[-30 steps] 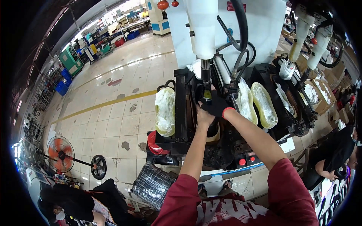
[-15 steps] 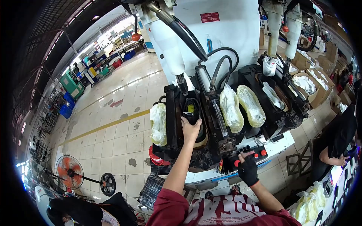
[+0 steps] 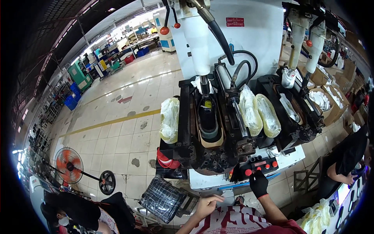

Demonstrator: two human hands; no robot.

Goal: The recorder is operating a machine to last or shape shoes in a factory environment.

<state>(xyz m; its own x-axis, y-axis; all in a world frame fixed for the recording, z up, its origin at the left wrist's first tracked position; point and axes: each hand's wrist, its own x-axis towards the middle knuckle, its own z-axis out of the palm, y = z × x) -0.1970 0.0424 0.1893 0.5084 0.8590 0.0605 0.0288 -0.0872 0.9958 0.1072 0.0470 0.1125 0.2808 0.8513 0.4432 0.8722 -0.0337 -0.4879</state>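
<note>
My bare left hand (image 3: 208,206) is drawn back in front of my shirt. Its fingers are stretched to the right and hold nothing. In a fingerless black glove, my right hand (image 3: 258,184) reaches up to the button panel (image 3: 261,165), fingertips at its red buttons and nothing in its grip. A dark shoe (image 3: 208,121) with a grey toe edge sits in the left station of the press, toe toward me. The press's metal ram (image 3: 204,84) comes down at the shoe's far end.
Plastic-wrapped yellowish pads (image 3: 170,121) flank the station on the left, with more (image 3: 249,113) on the right. A second press station (image 3: 289,105) stands farther right. A wrapped black bundle (image 3: 163,198) and an orange fan (image 3: 69,165) are at lower left. Co-workers sit on both sides.
My left hand has left the shoe in the press and come back toward my body. My right hand stays at the panel, its fingers shifted among the buttons. The view has turned slightly left.
</note>
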